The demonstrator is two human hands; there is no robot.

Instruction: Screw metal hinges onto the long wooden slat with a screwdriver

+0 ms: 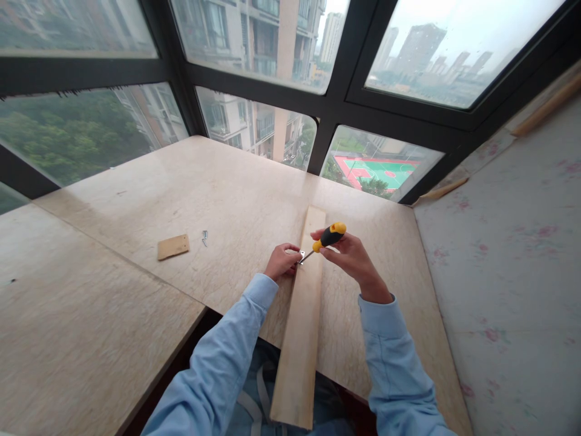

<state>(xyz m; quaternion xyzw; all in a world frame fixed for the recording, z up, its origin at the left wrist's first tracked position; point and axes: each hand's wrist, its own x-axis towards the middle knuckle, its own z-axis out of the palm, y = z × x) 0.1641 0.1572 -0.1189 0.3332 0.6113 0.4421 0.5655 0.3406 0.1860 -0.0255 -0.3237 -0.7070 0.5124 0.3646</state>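
Note:
A long wooden board [302,327] lies on the stone ledge, its near end jutting out past the edge over my lap. On its left side sits a small metal bracket [302,254]. My left hand [284,261] pinches the bracket against the board; the fingertips are partly hidden. In my right hand [351,257] is a yellow and black screwdriver [331,235], held by the handle and tilted. Its shaft runs down to the left, with the tip at the bracket. Whether a screw sits under the tip is too small to tell.
A small flat wooden piece [173,247] and several screws [204,237] lie on the ledge [236,206] to the left. Dark window frames [258,88] border the back. A papered wall [508,272] rises at the right. The ledge's front edge drops off near me.

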